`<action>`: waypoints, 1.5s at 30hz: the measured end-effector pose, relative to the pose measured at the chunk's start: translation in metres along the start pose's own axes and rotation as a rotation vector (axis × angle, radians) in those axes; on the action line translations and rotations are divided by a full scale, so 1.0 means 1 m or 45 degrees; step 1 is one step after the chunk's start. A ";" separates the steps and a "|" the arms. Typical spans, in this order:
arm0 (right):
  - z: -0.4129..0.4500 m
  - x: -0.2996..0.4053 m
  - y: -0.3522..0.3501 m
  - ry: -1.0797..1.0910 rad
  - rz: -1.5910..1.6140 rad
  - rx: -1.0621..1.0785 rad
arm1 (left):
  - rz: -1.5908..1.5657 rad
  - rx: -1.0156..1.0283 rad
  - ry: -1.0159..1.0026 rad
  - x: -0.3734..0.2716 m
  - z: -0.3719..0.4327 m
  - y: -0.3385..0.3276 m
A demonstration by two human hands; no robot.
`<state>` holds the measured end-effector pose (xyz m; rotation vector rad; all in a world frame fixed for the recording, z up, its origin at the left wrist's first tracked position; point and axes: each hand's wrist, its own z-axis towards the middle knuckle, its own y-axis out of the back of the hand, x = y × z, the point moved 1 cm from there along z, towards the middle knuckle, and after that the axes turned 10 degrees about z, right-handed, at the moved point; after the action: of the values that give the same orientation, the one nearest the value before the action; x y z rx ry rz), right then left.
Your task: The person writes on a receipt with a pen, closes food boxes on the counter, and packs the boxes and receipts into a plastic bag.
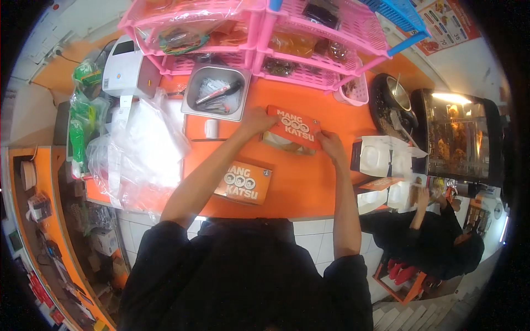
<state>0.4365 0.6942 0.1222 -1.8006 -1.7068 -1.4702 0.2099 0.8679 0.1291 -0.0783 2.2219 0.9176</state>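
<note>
An orange printed cardboard food box [295, 129] sits on the orange countertop [306, 186] in front of me, with pale contents or lining showing along its near side. My left hand [261, 120] grips the left edge of its lid. At the lid's right corner, my right hand [332, 145] holds the other end. A second box with the same print [248, 182] lies closer to me, partly covered by my left forearm. Left of the held box are a small white object [211, 128] and a thin dark stick [207, 140].
A steel pan [186, 108] holds a marker and white strips. Pink racks [256, 45] line the back. Plastic bags [161, 136] and a receipt printer [128, 72] occupy the left. Open boxes [374, 155], a lit food warmer [459, 136] and a person in black [426, 240] are right.
</note>
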 end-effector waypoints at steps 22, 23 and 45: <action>-0.012 -0.026 -0.067 0.575 -0.209 -0.392 | 0.689 -0.185 -0.209 0.026 0.006 -0.072; -0.015 -0.024 -0.074 0.622 -0.294 -0.462 | 0.682 -0.451 -0.324 0.040 0.008 -0.087; -0.018 -0.043 -0.019 1.084 -1.331 -0.098 | 1.114 -0.445 -1.137 0.030 0.021 -0.058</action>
<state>0.4205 0.6601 0.0887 -0.0144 -2.0800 -2.1779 0.2184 0.8445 0.0651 1.0090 1.1910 1.4134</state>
